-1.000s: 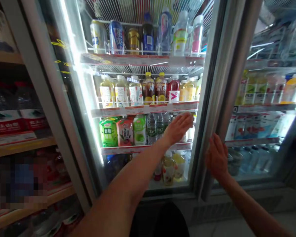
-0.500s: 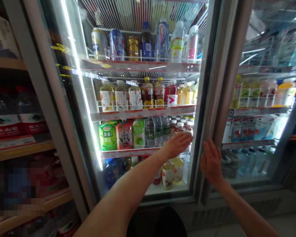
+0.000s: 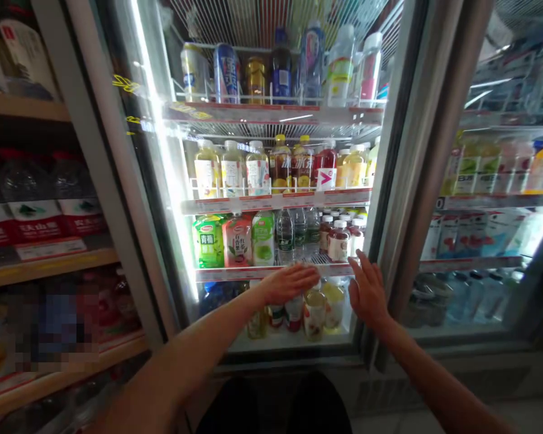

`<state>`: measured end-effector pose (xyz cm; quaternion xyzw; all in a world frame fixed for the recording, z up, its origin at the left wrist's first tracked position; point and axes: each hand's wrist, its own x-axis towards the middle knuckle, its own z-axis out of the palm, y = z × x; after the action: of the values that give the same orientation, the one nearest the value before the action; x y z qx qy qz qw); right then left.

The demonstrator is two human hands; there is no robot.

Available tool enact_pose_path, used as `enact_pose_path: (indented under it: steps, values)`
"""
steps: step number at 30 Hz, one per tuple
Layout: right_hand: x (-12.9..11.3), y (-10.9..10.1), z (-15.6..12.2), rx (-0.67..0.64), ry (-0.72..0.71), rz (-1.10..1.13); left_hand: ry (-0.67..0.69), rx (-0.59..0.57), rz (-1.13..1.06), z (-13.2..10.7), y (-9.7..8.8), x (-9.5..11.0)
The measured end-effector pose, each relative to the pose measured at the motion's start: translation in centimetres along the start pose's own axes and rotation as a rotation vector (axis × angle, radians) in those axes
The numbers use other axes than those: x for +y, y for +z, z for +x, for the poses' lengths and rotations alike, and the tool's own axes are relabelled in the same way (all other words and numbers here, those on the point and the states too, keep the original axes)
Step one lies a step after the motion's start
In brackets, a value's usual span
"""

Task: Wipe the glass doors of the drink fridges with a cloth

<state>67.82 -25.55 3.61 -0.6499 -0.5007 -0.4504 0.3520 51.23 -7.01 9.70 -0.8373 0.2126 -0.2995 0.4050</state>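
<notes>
In the head view, my left hand [image 3: 293, 283] is held out flat with its fingers stretched to the right, in front of the fridge's lower shelf edge [image 3: 235, 273]. Nothing is in it. My right hand [image 3: 367, 288], fingers spread and empty, is raised beside the metal door frame [image 3: 429, 157]; whether it touches the door cannot be made out. Beyond the hands stand small red-brown bottles [image 3: 339, 240] with white caps, clear water bottles [image 3: 285, 235] and a green drink pouch [image 3: 209, 241]. A labelled bottle [image 3: 314, 314] shows on the bottom level below my left hand.
Upper fridge shelves carry cans [image 3: 227, 73] and bottled teas [image 3: 280, 164]. A second glass-fronted section with juice bottles [image 3: 470, 166] is on the right. Wooden shelves [image 3: 49, 269] with red-labelled water packs [image 3: 36, 218] stand at the left. My knees [image 3: 317, 404] show at the bottom.
My left hand has moved left and down from in front of the small bottles. My right hand has shifted slightly left, off the door frame's edge. The view has tilted a little.
</notes>
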Motion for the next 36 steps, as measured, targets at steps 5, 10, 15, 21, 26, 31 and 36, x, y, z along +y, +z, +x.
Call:
enact_pose_path:
  steps: [5, 10, 15, 21, 26, 31, 36]
  values:
    - [-2.0, 1.0, 1.7, 0.015, -0.042, 0.050, -0.331, 0.023, 0.076, -2.3, -1.4, -2.1]
    - [-4.5, 2.0, 3.2, 0.003, -0.128, 0.093, -0.227, -0.014, 0.083, -3.9, -2.2, -2.6]
    - [-5.7, 2.6, 5.8, 0.039, -0.160, 0.078, -0.591, 0.199, 0.227, -4.3, -3.7, -6.5]
    - [-7.4, 3.6, 7.5, -0.055, -0.235, 0.030, -0.149, 0.005, 0.096, -8.2, -3.9, -4.5]
    - [-8.7, 4.8, 6.8, -0.117, -0.272, 0.027, -0.485, 0.066, 0.188, -13.1, -5.0, -4.1]
    - [-9.2, 5.3, 6.4, -0.076, -0.233, 0.011, -0.379, 0.007, 0.108, -15.4, -5.5, -3.1]
    - [-8.9, 5.3, 6.2, -0.121, -0.255, 0.028, -0.623, 0.119, 0.211, -16.4, -6.5, -4.8]
